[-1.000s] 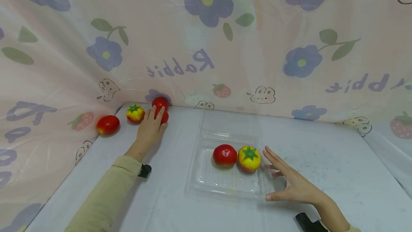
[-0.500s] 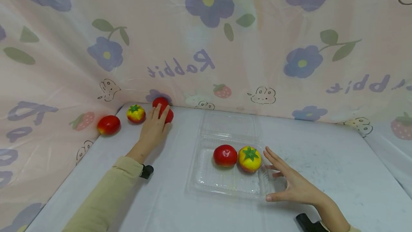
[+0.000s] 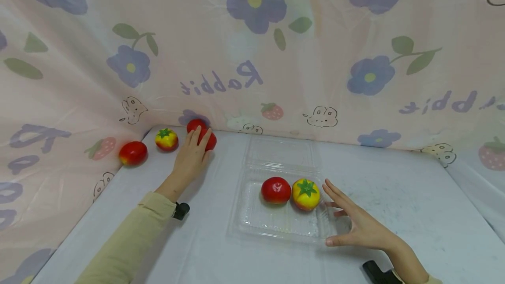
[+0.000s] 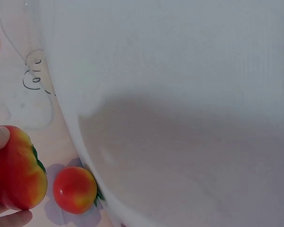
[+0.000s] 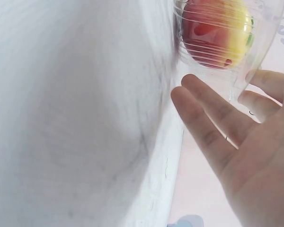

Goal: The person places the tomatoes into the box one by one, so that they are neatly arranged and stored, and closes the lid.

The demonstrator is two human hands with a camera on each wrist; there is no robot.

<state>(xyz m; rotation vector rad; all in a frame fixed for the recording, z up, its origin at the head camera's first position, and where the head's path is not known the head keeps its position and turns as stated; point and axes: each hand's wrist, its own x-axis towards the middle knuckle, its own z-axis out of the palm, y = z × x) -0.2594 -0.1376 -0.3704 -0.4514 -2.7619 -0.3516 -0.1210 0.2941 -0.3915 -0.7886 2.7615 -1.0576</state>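
Left hand (image 3: 189, 157) grips a red tomato (image 3: 212, 142) behind and left of the clear clamshell container (image 3: 272, 228), both slightly nearer it than one second ago. Right hand (image 3: 360, 227), fingers spread, remains at its right edge. Inside: two tomatoes (image 3: 275, 190).

A long, pale khaki fabric sleeve (image 3: 122, 242) with a seamed, slightly puckered cuff clothes the left forearm; a small, rounded black wrist piece (image 3: 182, 211) juts beside it; a blocky black piece (image 3: 376, 271) sits by the right wrist, near a khaki cuff edge (image 3: 434, 280); the fingers (image 5: 203, 127) are bare.
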